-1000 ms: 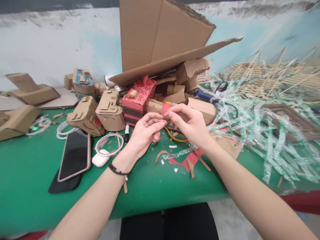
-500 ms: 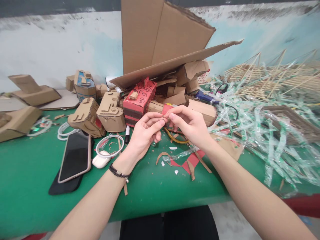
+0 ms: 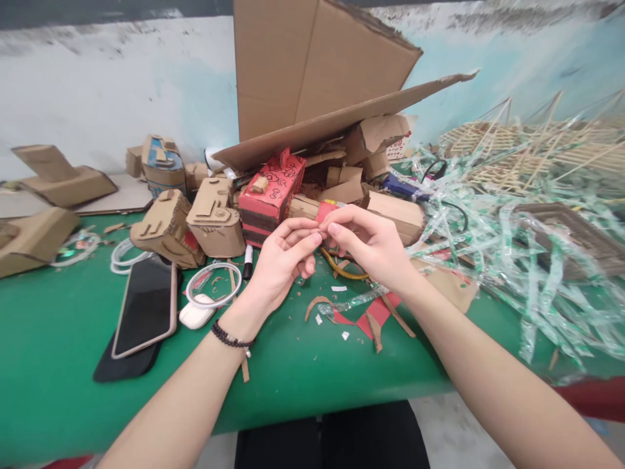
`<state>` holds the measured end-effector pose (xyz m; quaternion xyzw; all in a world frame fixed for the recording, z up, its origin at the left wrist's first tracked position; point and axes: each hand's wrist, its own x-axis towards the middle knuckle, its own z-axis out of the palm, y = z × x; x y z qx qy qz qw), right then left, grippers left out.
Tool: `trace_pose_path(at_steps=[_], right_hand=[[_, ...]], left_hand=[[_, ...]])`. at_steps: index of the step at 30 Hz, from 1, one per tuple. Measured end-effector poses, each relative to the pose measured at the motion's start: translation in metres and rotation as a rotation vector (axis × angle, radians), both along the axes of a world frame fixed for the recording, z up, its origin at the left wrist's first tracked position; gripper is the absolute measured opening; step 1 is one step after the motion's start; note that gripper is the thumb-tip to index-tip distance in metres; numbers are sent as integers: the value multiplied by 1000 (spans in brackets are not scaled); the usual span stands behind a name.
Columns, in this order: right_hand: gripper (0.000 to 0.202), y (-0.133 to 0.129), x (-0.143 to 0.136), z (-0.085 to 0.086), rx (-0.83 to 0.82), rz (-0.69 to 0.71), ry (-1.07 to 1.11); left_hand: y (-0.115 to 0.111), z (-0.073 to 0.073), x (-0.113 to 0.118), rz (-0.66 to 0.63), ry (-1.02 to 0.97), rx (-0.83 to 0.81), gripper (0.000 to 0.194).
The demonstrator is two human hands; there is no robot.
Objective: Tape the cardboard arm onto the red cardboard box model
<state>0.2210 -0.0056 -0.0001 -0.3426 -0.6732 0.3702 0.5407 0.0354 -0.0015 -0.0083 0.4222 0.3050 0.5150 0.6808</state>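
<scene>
The left hand (image 3: 286, 258) and right hand (image 3: 371, 251) meet fingertip to fingertip over the desk (image 3: 273, 371); each has thumb and forefinger drawn close together with the other fingers curled, and I cannot tell whether a tiny thing is pinched there; just beyond the fingertips lies a red piece (image 3: 324, 210), partly hidden by the right hand, and a yellow loop (image 3: 336, 266) shows below them, on the desk; nearer the person are red scraps (image 3: 378, 314), brown strips (image 3: 374, 332) and small white bits (image 3: 345, 336); left of the red piece stands a red box (image 3: 273, 189) with black markings, then two brown cardboard boxes (image 3: 215, 225); in front of these a white ring (image 3: 237, 286) rests partly over a white case (image 3: 195, 315), with a phone (image 3: 146, 306) further left; a large cardboard sheet (image 3: 293, 71) rises behind, and tangled clear strips (image 3: 547, 273) spread at the right.
</scene>
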Motion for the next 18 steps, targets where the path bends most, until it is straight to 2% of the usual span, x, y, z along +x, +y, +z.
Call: trace_pose_path(at_steps=[6,18], right_hand=[[24,0,0,-1,-7,2,14],[19,0,2,1,84,-60,-126]], left_hand=[[0,1,1,8,19,1,42],[0,0,1,28,88,43,43]])
